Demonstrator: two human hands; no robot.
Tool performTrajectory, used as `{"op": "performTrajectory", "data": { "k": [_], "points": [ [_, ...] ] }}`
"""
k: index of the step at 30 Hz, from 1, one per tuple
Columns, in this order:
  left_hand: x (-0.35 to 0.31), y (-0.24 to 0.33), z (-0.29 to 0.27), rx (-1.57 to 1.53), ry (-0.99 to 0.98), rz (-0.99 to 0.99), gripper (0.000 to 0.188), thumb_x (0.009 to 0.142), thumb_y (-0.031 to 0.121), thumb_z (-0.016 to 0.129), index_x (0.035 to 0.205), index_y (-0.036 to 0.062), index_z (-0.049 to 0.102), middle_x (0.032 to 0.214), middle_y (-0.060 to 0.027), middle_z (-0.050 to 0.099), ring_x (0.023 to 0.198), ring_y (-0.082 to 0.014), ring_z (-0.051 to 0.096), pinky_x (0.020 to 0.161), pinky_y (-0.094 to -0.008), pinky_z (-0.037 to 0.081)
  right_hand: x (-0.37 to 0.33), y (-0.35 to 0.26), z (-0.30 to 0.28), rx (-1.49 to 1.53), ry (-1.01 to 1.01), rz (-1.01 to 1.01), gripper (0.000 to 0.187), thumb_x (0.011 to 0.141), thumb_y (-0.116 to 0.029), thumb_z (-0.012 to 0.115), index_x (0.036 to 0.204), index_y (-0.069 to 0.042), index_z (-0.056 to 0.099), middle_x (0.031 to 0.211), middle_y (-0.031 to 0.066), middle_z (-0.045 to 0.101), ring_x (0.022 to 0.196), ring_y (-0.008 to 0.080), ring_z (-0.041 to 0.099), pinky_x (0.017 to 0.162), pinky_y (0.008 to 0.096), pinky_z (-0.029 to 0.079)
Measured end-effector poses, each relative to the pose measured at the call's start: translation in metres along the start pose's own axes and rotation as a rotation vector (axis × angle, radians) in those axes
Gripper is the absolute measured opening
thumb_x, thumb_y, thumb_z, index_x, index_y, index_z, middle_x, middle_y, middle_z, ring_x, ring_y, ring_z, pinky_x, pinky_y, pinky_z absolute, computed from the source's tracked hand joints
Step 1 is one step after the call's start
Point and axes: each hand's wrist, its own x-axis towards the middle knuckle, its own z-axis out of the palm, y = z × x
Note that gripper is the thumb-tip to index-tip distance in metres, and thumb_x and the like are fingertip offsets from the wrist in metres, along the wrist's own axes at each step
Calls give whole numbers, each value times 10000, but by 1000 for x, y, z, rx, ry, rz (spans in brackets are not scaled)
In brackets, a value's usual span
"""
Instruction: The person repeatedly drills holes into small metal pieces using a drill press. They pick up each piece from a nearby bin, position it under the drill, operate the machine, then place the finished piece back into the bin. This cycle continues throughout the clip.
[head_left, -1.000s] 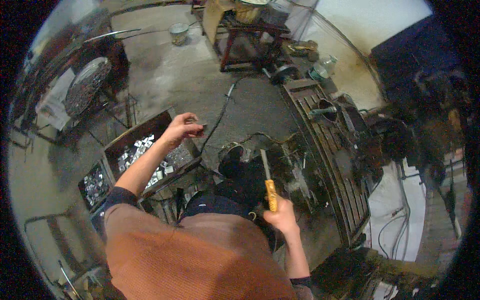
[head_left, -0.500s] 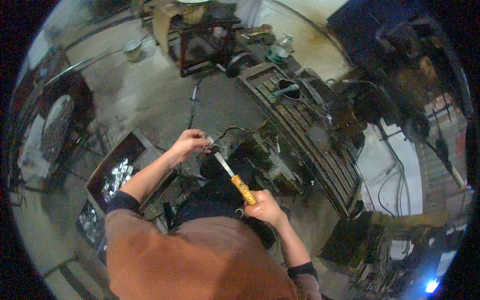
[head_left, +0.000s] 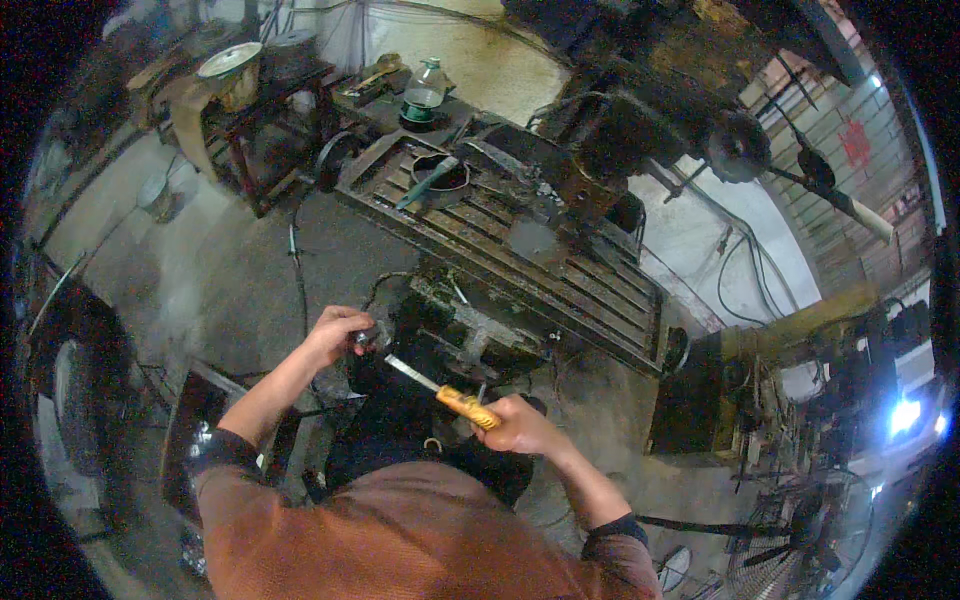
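Hands apart, left hand (head_left: 335, 338) pinching part (head_left: 367, 338) at right hand's (head_left: 522, 425) 10 o'clock, right gripping tool (head_left: 452, 399): best brace part firmly, keep tip square, contact unclear.

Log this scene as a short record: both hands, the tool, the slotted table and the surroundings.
Left hand: pinching a small metal piece
Right hand: gripping a flat-bladed tool by its yellow handle
Blade: pointing toward the metal piece; contact unclear
Slotted table: carries a dark bowl with a greenish implement across it
Beyond table: clear bottle
Lower right: wire-guarded fan
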Motion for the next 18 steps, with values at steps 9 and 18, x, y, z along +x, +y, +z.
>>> {"op": "performTrajectory", "data": {
  "k": [9,18],
  "points": [
    [96,68,130,683,-143,382,172,700,159,630,693,-10,598,601,-70,571,423,-142,527,420,-263,437,-8,91,-139,-536,765,384,331,631,-279,558,663,51,561,633,226,566,606,375,564,562,424,443],
    [205,72,216,1342,205,964,305,606,318,691,701,50,580,692,-135,593,706,-304,581,629,-398,465,-18,124,-143,241,693,212,195,640,-99,506,786,11,575,595,37,559,431,96,478,387,255,386]
  ]
}}
